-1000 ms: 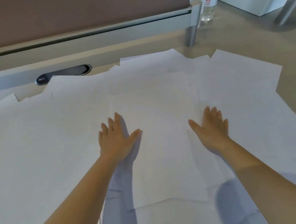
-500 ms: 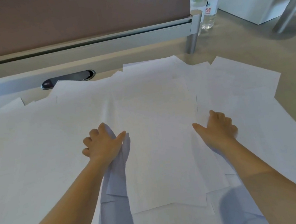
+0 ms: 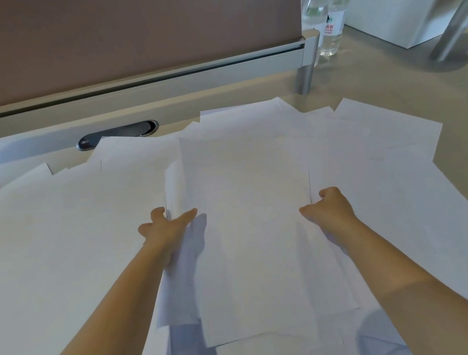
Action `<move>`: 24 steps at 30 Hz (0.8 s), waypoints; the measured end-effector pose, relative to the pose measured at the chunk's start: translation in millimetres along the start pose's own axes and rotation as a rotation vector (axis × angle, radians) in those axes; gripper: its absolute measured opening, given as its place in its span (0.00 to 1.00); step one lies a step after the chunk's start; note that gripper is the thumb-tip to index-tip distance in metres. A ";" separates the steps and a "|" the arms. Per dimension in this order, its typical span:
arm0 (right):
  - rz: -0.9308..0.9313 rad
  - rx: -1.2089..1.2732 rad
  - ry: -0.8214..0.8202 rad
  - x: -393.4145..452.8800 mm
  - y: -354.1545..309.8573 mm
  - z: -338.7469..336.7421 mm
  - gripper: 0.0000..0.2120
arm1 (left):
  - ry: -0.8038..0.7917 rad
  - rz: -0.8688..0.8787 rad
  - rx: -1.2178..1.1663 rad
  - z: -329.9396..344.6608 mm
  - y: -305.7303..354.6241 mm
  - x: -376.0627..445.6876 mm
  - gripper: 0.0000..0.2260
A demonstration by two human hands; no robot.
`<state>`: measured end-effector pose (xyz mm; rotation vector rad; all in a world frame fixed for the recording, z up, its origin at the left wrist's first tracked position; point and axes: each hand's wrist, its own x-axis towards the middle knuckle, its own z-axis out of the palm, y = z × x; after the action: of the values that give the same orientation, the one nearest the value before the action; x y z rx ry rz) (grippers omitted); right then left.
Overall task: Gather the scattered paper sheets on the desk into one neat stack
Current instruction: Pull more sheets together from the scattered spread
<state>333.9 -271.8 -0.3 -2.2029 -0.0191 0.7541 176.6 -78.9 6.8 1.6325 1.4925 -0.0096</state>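
Several white paper sheets (image 3: 60,239) lie spread and overlapping across the desk. A middle bundle of sheets (image 3: 250,233) runs lengthwise between my hands. My left hand (image 3: 164,229) grips the bundle's left edge, thumb on top and fingers tucked under the paper. My right hand (image 3: 330,209) grips the right edge, thumb on top and fingers curled under the sheets. The bundle's left side is raised off the sheets below and casts a shadow.
A brown partition panel with a grey rail (image 3: 159,78) closes the desk's far side, with an oval cable port (image 3: 118,134) below it. Two water bottles (image 3: 325,14) and a white box (image 3: 399,1) stand at the far right. Bare desk (image 3: 390,82) shows beyond the sheets.
Both hands went from lying flat on the paper to curling their fingers under the middle bundle's side edges. The bundle's left side has lifted.
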 end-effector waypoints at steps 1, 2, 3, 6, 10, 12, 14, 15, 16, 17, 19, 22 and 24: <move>0.029 0.052 -0.023 0.7 0.1 2.6 0.24 | -0.003 -0.038 -0.097 -2.2 0.7 1.5 0.33; 0.056 0.099 -0.045 2.0 0.5 4.8 0.22 | -0.006 -0.074 -0.182 -5.4 1.1 3.2 0.31; 0.078 0.135 -0.066 4.5 1.3 7.2 0.20 | -0.019 -0.092 -0.246 -9.2 0.6 4.8 0.25; 0.080 0.107 -0.113 6.1 0.0 12.8 0.04 | -0.040 -0.059 -0.267 -19.8 -6.4 5.6 0.09; -0.031 0.005 -0.073 6.7 0.5 20.1 0.07 | -0.002 0.017 -0.228 -34.6 -21.5 14.1 0.08; -0.060 -0.030 -0.091 4.9 -1.3 28.2 0.06 | -0.134 0.007 -0.307 -38.9 -26.2 14.2 0.07; -0.094 -0.052 -0.117 3.6 -6.1 39.4 0.06 | -0.260 0.003 -0.330 -38.4 -29.7 11.9 0.08; -0.103 -0.048 -0.135 3.1 -8.4 44.4 0.09 | -0.288 0.035 -0.316 -35.8 -30.7 10.6 0.07; -0.110 -0.039 -0.158 -0.2 -12.2 48.5 0.09 | -0.284 0.071 -0.304 -32.8 -32.0 10.2 0.05; -0.119 -0.036 -0.172 -1.1 -13.7 52.6 0.08 | -0.251 0.101 -0.293 -30.2 -33.7 10.5 0.05; -0.127 -0.039 -0.178 -2.6 -16.2 58.1 0.06 | -0.128 0.163 -0.247 -29.1 -35.9 12.8 0.07; -0.162 -0.015 -0.149 -5.1 -22.5 65.1 0.06 | 0.033 0.245 -0.205 -41.4 -40.9 16.2 0.06; -0.180 -0.042 -0.109 -6.0 -25.7 70.5 0.13 | 0.089 0.256 -0.226 -55.3 -47.2 19.0 0.06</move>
<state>297.8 -207.5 -15.5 -2.1628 -0.2870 0.7771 114.4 -36.9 1.8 1.6428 1.2878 0.3655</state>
